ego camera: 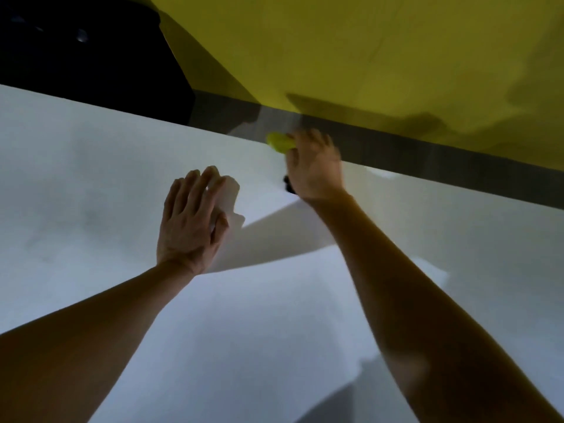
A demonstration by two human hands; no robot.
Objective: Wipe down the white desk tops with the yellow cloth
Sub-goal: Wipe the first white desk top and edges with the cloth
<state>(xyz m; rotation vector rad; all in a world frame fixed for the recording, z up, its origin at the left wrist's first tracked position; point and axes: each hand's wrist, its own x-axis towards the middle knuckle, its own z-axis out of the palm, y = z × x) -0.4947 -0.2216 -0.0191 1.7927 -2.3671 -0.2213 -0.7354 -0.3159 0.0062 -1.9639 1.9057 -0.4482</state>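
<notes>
Right hand (314, 166) grips the yellow cloth (280, 141) at the white surface (91, 178) edge, upper centre; left hand (190, 221) rests flat, fingers (210, 181) straight, mid-frame.

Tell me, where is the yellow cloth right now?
In the head view, the yellow cloth is bunched in the right hand at the far edge of the white desk top, beside the grey strip under the yellow panel.

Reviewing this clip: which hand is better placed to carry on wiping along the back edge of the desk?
Right. The right hand already grips the yellow cloth at the white desk's far edge. The left hand lies flat on the desk, fingers straight, holding no cloth.
</notes>
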